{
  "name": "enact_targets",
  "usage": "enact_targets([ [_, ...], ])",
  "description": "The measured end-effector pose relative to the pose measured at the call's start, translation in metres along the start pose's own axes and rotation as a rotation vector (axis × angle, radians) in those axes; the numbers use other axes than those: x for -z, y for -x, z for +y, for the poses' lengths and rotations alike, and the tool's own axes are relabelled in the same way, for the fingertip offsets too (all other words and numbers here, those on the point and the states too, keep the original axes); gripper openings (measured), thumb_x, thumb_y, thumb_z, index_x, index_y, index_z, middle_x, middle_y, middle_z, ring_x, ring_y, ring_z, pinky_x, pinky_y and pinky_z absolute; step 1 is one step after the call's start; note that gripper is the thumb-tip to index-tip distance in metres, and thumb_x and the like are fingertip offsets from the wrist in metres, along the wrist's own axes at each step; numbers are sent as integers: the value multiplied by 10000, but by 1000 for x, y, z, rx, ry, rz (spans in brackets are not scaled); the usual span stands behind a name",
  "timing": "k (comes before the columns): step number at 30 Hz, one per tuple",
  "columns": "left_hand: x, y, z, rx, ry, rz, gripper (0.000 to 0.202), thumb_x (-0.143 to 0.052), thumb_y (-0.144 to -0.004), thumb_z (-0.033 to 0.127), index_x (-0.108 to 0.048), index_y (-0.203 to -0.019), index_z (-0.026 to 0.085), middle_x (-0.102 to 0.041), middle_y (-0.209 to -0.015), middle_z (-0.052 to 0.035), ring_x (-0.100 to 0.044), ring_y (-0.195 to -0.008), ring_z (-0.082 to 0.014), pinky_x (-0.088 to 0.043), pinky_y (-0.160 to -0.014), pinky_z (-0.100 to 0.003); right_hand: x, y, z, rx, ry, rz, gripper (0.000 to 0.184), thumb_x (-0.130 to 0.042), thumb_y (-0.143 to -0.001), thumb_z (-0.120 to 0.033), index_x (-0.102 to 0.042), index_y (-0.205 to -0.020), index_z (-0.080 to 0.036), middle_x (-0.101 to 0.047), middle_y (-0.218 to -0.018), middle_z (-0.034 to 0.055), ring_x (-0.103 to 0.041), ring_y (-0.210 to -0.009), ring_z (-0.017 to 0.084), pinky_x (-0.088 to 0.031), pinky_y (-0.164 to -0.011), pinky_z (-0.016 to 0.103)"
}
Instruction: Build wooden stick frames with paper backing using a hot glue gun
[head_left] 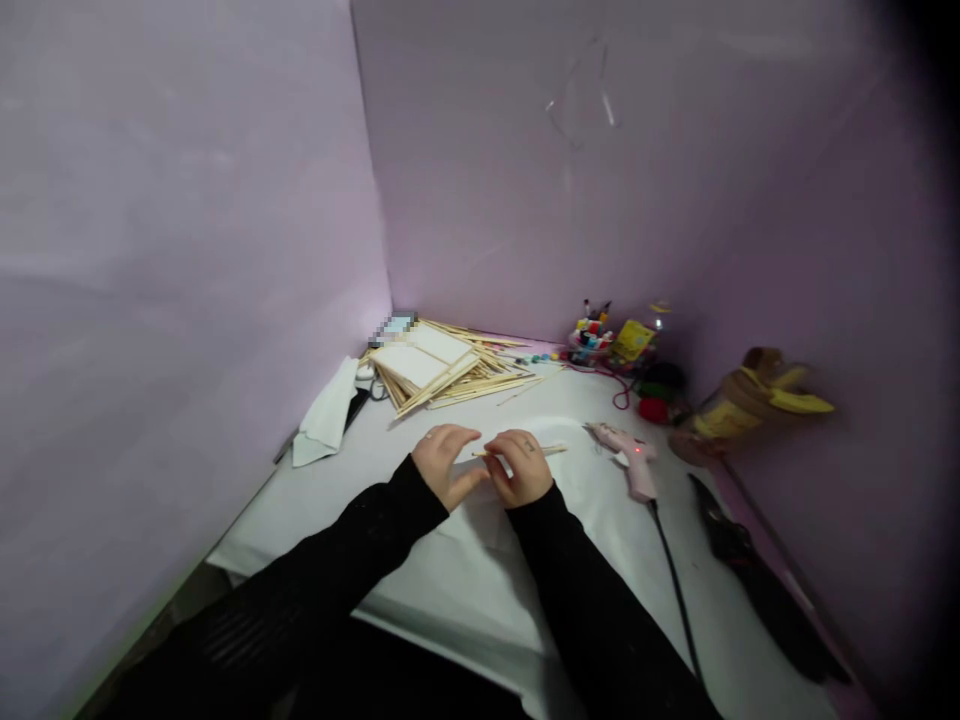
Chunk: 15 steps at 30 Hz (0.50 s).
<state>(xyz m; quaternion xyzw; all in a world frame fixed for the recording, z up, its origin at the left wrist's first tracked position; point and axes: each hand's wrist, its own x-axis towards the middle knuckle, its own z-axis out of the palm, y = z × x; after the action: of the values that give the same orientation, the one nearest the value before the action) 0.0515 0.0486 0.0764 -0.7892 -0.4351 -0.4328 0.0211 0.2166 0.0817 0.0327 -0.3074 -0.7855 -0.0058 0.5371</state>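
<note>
Over the middle of the white-covered table (480, 570), my right hand (521, 465) pinches a thin wooden stick; a short tip of it pokes out at the left of the fingertips. More pale sticks (555, 449) show just right of that hand, and whether they are held or lie on the table I cannot tell. My left hand (446, 462) is beside it, thumb and fingers apart, with nothing visible between them. A pink glue gun (634, 460) with a lit red light lies to the right of my hands.
At the back, a pile of wooden sticks (480, 385) bears a white stick-edged panel (420, 358). A white cloth (326, 420) lies left. Along the back right stand a pen holder (591, 342), yarn balls (654, 408) and a brown-and-yellow container (727, 410). The glue gun's black cord (675, 580) crosses the right side.
</note>
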Motion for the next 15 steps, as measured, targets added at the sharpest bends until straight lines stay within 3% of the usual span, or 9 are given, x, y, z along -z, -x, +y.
enact_targets([
  [4,-30,-12,-23,-147,-23,-28,194,-566,-843,349,-621,-758,184,-654,-721,-44,-586,-711,-177,-485,-694,-304,-3,-1,3,-42,21,-35,107,-495,-780,-126,-568,-834,-183,-615,-773,70,-542,-803,214,-466,-751,389],
  [9,-40,-14,-45,-240,17,-8,218,-580,-842,378,-628,-835,166,-677,-764,-57,-602,-728,-180,-489,-701,-290,-9,2,13,-152,82,-79,88,-484,-806,-172,-568,-801,-198,-623,-767,55,-535,-802,205,-450,-755,378],
  [12,-43,-11,-58,-231,71,-73,127,-571,-852,278,-635,-846,169,-684,-771,-47,-608,-732,-162,-489,-715,-269,-11,2,18,-193,98,-113,99,-485,-812,-165,-575,-813,-205,-621,-783,46,-541,-818,198,-448,-787,379],
  [15,-48,-7,-69,-96,122,-113,144,-543,-856,247,-653,-789,183,-680,-733,-31,-605,-716,-149,-482,-684,-251,-7,-2,14,-254,148,-65,177,-523,-790,-205,-576,-959,-189,-591,-1028,106,-515,-997,236,-435,-873,427],
])
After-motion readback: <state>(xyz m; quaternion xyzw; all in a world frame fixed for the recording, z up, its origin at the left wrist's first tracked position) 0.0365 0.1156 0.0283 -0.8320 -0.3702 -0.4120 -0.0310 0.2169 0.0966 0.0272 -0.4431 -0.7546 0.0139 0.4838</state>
